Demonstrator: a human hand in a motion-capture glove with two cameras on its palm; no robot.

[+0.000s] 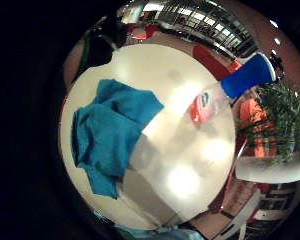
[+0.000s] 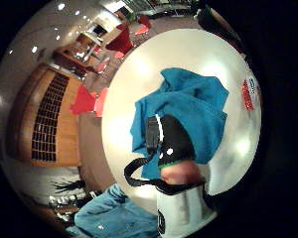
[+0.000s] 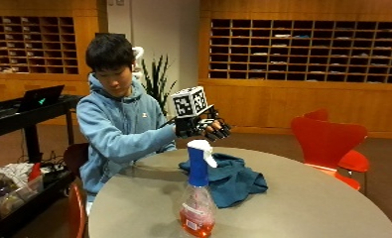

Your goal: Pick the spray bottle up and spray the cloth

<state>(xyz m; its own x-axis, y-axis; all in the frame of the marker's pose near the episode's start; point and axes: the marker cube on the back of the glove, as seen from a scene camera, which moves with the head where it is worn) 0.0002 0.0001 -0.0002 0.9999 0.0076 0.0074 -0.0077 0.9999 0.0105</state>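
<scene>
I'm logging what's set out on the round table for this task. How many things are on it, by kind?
Spray bottles: 1, the spray bottle with a blue head, standing upright.
Cloths: 1, the blue cloth, crumpled behind the bottle.
Total: 2.
The gloved right hand is raised above the cloth and holds neither.

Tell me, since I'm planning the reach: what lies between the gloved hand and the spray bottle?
The blue cloth. In the outside view the gloved right hand hovers above its far side, and the spray bottle stands upright on its near side.
</scene>
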